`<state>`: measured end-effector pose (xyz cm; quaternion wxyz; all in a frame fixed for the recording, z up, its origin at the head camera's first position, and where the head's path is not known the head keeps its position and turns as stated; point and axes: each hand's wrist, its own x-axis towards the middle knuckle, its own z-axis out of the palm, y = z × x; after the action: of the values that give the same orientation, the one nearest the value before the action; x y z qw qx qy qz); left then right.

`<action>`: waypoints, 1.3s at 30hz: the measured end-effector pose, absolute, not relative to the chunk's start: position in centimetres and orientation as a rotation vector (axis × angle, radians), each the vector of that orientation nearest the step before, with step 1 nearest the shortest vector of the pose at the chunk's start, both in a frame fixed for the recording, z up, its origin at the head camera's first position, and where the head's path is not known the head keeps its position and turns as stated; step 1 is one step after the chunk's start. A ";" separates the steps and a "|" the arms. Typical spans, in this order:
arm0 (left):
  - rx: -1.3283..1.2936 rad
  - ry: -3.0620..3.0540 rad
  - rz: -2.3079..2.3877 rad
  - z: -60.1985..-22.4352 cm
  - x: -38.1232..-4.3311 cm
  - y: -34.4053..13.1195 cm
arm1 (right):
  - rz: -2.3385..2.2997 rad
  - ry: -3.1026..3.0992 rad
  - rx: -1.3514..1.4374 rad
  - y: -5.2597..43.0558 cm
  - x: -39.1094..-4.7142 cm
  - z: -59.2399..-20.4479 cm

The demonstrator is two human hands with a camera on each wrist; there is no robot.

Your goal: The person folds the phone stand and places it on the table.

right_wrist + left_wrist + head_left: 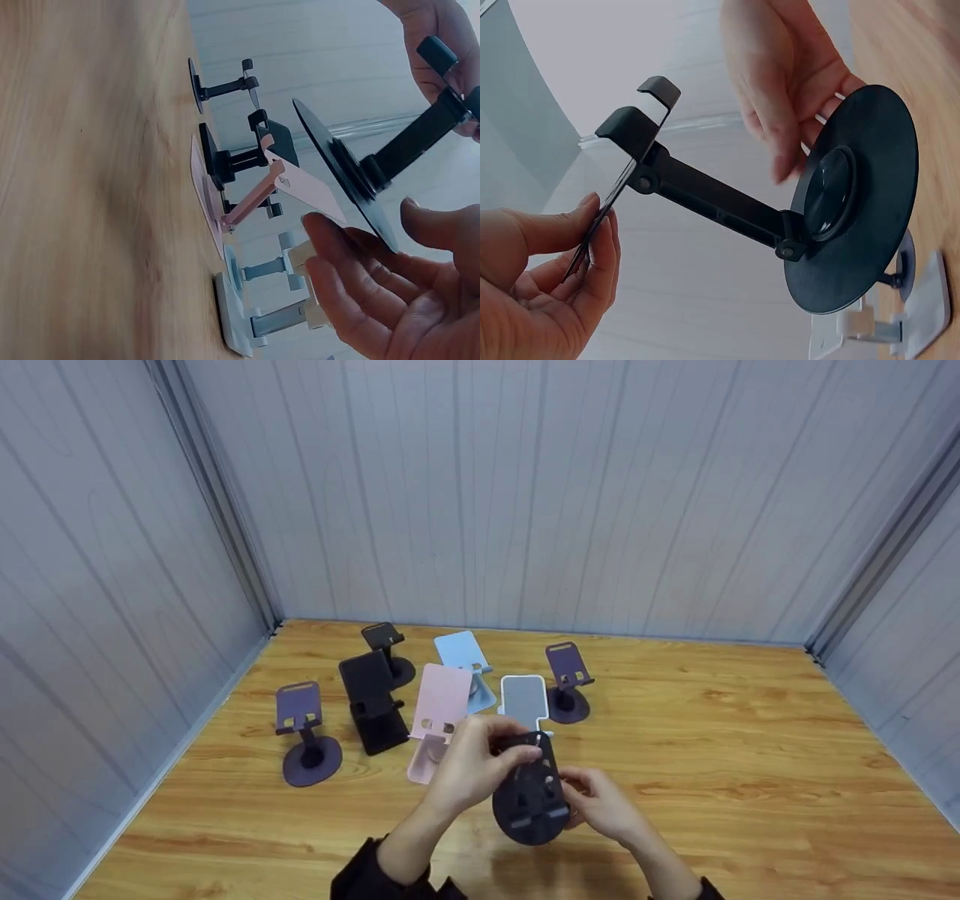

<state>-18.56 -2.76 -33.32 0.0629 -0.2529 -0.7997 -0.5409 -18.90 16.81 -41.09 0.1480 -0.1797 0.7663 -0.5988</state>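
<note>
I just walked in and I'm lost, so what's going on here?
A person is holding a black phone stand up above the wooden table. The left hand pinches its top plate, and the right hand is open beside its round base. Seven more stands are set up on the table: two purple stands, two black ones, a pink one, a blue one and a white-edged gray one.

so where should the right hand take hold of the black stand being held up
Likely its round base, pinched at the rim from the right: the disc is thin and held up, leaving both faces reachable at the edge, while the left hand pinches the plate at the other end.
</note>
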 end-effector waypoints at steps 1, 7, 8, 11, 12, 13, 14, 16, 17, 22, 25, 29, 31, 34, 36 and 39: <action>-0.775 -2.414 -1.634 -33.3 -18.6 -2.5 | -1.740 2.186 -0.511 16.9 -18.9 -41.1; -0.809 -2.401 -1.643 -33.5 -18.8 -1.3 | -1.810 2.111 -0.474 17.5 -19.0 -41.2; -0.807 -2.399 -1.641 -33.5 -18.8 -1.1 | -1.814 2.108 -0.469 17.7 -19.0 -41.2; -0.786 -2.404 -1.634 -33.7 -18.9 -0.6 | -1.815 2.115 -0.451 18.0 -19.1 -41.2; -0.774 -2.406 -1.634 -33.8 -18.9 -0.4 | -1.814 2.120 -0.445 18.2 -19.1 -41.2; -0.761 -2.407 -1.641 -33.9 -19.0 -0.2 | -1.816 2.128 -0.440 18.3 -19.1 -41.1; -0.749 -2.404 -1.650 -34.0 -19.0 -0.1 | -1.818 2.135 -0.435 18.4 -19.1 -41.1; -0.724 -2.389 -1.681 -34.2 -19.1 0.1 | -1.831 2.149 -0.423 18.6 -19.2 -41.1; -0.718 -2.366 -1.706 -34.2 -19.1 0.2 | -1.839 2.158 -0.418 18.7 -19.2 -41.1; -0.678 -2.222 -1.873 -34.9 -19.3 0.5 | -1.883 2.237 -0.367 18.9 -19.4 -40.9; -0.626 -2.147 -1.989 -35.3 -19.3 0.6 | -1.928 2.255 -0.332 19.0 -19.5 -40.7; -0.561 -2.095 -2.072 -35.8 -19.4 0.7 | -1.997 2.256 -0.297 19.1 -19.6 -40.8; -0.540 -2.080 -2.072 -35.9 -19.3 0.8 | -2.013 2.274 -0.272 19.1 -19.6 -40.8; -0.515 -2.063 -2.056 -35.5 -18.9 0.9 | -2.031 2.291 -0.239 19.1 -19.6 -40.9; -0.515 -2.040 -2.037 -35.7 -18.9 1.0 | -2.042 2.291 -0.234 19.1 -19.7 -41.0; -0.505 -2.028 -2.018 -35.4 -18.6 1.2 | -2.060 2.304 -0.217 19.0 -19.7 -41.0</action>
<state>-18.56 1.23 -35.35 0.1178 -0.1724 -0.6932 -0.6898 -19.71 19.00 -41.05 0.0218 -0.0700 0.7435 -0.6647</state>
